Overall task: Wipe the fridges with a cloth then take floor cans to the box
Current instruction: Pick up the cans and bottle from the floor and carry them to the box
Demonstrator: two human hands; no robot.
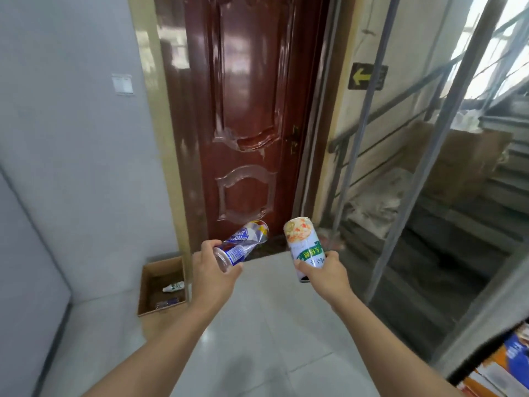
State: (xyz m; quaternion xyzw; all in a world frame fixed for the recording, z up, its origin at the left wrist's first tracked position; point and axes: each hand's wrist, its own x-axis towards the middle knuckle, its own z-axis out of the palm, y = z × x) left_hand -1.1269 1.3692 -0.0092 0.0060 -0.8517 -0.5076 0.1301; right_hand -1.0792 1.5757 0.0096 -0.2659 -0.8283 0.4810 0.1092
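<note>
I count four cans in all from the head camera: two in hand, two already in the box. My left hand (pixel 211 270) is wrapped round the lower end of a crushed blue-and-white beer can (pixel 243 245), which tilts up and to the right, its dented top toward the door. My right hand (pixel 323 275) grips a taller white can with a green label (pixel 305 247) near its base; that one stands almost upright, leaning slightly left, with a picture of food on its upper part. The two held cans are near each other but apart, both raised above the pale tiled floor (pixel 272 325).

One open cardboard box (pixel 148 285) sits on the floor in the corner, against the white wall (pixel 71 138) and just beside the door frame, left of and below my left hand. Inside it lie two cans: a white-and-green one (pixel 173 287) further back and a blue one (pixel 169 302) nearer me, both on their sides.

Ahead stands one dark red panelled door (pixel 246 110), closed, with one brass handle (pixel 294 138). One light switch plate (pixel 122 84) is on the wall to the left. To the right, behind glass, one arrow sign (pixel 367 76) points left, and a staircase (pixel 458 210) with railings rises.
</note>
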